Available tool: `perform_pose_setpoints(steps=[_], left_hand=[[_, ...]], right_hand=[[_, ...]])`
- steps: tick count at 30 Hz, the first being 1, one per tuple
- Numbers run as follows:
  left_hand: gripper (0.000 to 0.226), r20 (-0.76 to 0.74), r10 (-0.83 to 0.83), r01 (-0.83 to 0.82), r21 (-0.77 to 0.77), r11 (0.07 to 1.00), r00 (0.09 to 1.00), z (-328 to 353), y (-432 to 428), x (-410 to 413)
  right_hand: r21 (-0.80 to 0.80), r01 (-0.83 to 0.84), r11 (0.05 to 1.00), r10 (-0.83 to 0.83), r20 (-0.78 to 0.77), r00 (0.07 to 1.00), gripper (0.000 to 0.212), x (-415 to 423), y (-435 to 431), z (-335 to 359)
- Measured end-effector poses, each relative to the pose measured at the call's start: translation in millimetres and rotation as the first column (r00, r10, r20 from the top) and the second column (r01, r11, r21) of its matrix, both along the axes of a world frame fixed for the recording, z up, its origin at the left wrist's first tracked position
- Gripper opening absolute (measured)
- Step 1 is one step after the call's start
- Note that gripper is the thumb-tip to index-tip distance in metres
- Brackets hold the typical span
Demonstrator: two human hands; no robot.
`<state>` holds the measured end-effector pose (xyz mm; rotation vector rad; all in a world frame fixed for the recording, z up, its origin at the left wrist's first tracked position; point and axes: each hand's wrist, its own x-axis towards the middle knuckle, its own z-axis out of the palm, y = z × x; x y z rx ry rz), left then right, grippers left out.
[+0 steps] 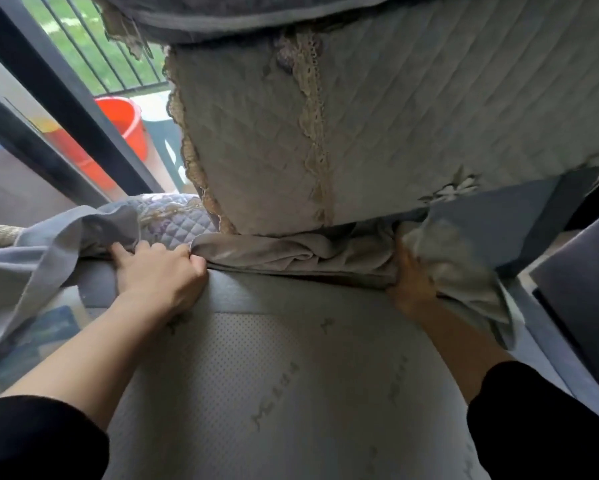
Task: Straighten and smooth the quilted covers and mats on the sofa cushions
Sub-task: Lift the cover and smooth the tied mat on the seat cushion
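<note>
A bare seat cushion point(273, 375) with a dotted grey top fills the lower middle. A bunched grey cover point(291, 252) lies crumpled along its far edge, in the gap below the quilted back cover point(263, 140) with lace trim. My left hand point(159, 275) grips the left end of that bunched cover, index finger stretched left. My right hand point(412, 275) grips its right end, with its fingers buried in the folds. A quilted mat point(176, 220) with purple stitching lies behind my left hand.
A loose blue-grey sheet point(41, 261) drapes over the left armrest area. Behind it a dark window frame point(83, 109) and an orange bucket point(124, 126) stand outside. A dark cushion point(582, 306) sits at the right edge.
</note>
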<state>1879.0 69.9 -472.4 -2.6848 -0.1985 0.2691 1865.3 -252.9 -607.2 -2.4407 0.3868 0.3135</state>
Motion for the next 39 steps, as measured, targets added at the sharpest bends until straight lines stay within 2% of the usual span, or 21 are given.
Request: perform_pose_setpoints(steps=[2,4,5,7,9,11,14,17,20,23,25,26,28,29,31,33,34,36,37,38,39], left_hand=[[0.04,0.044,-0.048,0.05,-0.05,0.997,0.998,-4.7,-3.7,-3.6],[0.045,0.089,-0.103,0.114,-0.135,0.984,0.991,-9.0,-10.4,-15.5],[0.051,0.091,-0.117,0.132,-0.177,0.975,0.989,-10.2,-17.7,-23.7],[0.064,0.058,-0.153,0.161,-0.183,0.97,0.987,-3.1,-23.1,-50.5],[0.066,0.03,-0.257,0.259,-0.164,0.952,0.966,6.5,-20.8,-80.6],[0.065,0.041,-0.33,0.331,-0.179,0.926,0.943,22.9,-1.9,-109.6],[0.057,-0.026,-0.401,0.396,-0.116,0.911,0.916,50.7,34.7,-146.9],[0.053,0.003,-0.408,0.407,-0.072,0.911,0.913,76.5,63.8,-167.4],[0.053,0.08,-0.398,0.397,0.026,0.917,0.914,100.0,100.5,-157.6],[0.053,0.124,-0.438,0.413,0.188,0.891,0.89,126.8,145.1,-117.6],[0.047,0.181,-0.384,0.344,0.218,0.914,0.906,146.9,160.9,-86.9],[0.044,0.214,-0.275,0.239,0.178,0.955,0.937,155.4,166.4,-72.2],[0.044,0.32,0.03,-0.013,-0.055,0.998,0.947,164.1,173.7,-51.0],[0.044,0.333,0.174,-0.112,-0.197,0.974,0.927,165.9,174.3,-45.7],[0.047,0.358,0.311,-0.156,-0.4,0.903,0.881,161.5,171.1,-43.8],[0.05,0.454,0.253,-0.021,-0.455,0.89,0.854,151.3,159.1,-56.5],[0.051,0.503,0.182,0.075,-0.448,0.891,0.845,148.3,150.3,-65.3],[0.059,0.575,0.054,0.229,-0.408,0.884,0.816,149.2,133.5,-82.4],[0.064,0.61,0.003,0.29,-0.381,0.878,0.793,150.7,126.0,-90.4],[0.066,0.645,-0.043,0.347,-0.353,0.869,0.763,152.1,118.9,-96.7],[0.067,0.675,-0.083,0.399,-0.328,0.856,0.733,153.1,111.9,-102.3]], right_hand=[[0.165,0.061,0.984,-0.036,-0.15,0.988,0.089,-20.5,9.8,-14.6],[0.195,0.164,0.967,-0.128,-0.186,0.974,0.084,-42.4,24.9,-16.7],[0.17,0.163,0.972,-0.138,-0.153,0.979,0.08,-50.2,33.0,-16.5],[0.166,0.063,0.984,-0.056,-0.046,0.997,0.065,-60.6,65.9,-0.1],[0.164,-0.058,0.985,0.055,0.026,0.998,0.053,-69.4,105.2,24.2],[0.182,-0.148,0.972,0.125,0.132,0.983,0.053,-74.7,146.7,51.1],[0.25,-0.279,0.927,0.213,0.261,0.941,0.064,-80.6,195.0,82.5],[0.174,-0.401,0.899,0.337,0.307,0.89,0.066,-90.0,224.4,101.5],[0.087,-0.497,0.863,0.457,0.284,0.843,0.066,-97.5,236.8,108.6],[0.049,-0.516,0.855,0.487,0.261,0.833,0.053,-94.6,236.7,110.2],[0.019,-0.505,0.863,0.485,0.255,0.837,0.053,-92.9,235.0,109.3],[0.008,-0.495,0.869,0.477,0.256,0.841,0.053,-91.5,235.8,110.1],[0.018,-0.499,0.866,0.483,0.223,0.847,0.054,-89.0,238.0,111.9],[0.036,-0.499,0.866,0.481,0.215,0.85,0.054,-86.7,238.6,113.8],[0.146,-0.45,0.881,0.408,0.247,0.879,0.055,-79.1,241.3,122.6],[0.423,-0.287,0.86,0.138,0.349,0.927,0.053,-67.8,246.4,142.5],[0.541,-0.192,0.819,-0.055,0.406,0.912,0.053,-61.0,247.8,156.0],[0.643,-0.067,0.763,-0.36,0.509,0.781,0.057,-52.9,252.5,178.7],[0.632,-0.059,0.773,-0.405,0.561,0.722,0.058,-52.9,257.1,179.7],[0.579,-0.082,0.811,-0.36,0.604,0.711,0.06,-55.8,263.2,173.8],[0.467,-0.166,0.869,-0.193,0.627,0.755,0.062,-63.9,271.8,162.1]])
